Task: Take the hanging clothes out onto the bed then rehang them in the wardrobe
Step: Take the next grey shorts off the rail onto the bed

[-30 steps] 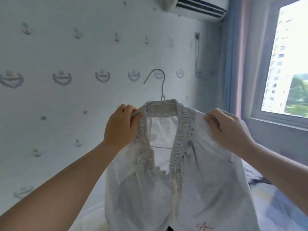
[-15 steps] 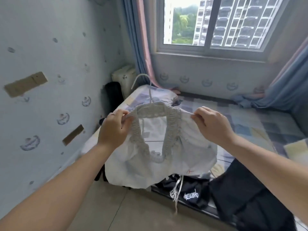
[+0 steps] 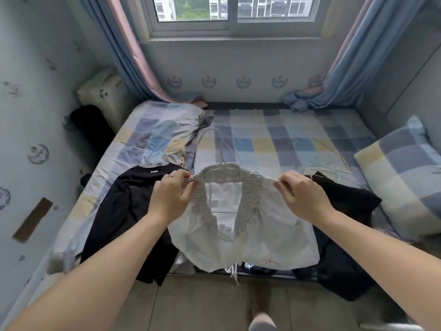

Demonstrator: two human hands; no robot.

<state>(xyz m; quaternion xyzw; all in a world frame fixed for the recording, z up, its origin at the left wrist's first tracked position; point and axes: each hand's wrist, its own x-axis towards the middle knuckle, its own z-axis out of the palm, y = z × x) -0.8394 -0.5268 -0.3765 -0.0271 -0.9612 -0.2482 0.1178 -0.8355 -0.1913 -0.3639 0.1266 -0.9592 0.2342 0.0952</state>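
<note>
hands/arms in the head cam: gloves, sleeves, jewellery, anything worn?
No gloves on either hand. The left hand has a thin ring on one finger; the right hand shows no ring on what is visible. Both forearms are bare all the way to the frame edge, with no sleeve, watch or wristband in view. No markers or cables.

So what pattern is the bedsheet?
Checked bedsheet: blue, grey, pale yellow and white squares, clearest in the head view.
</note>
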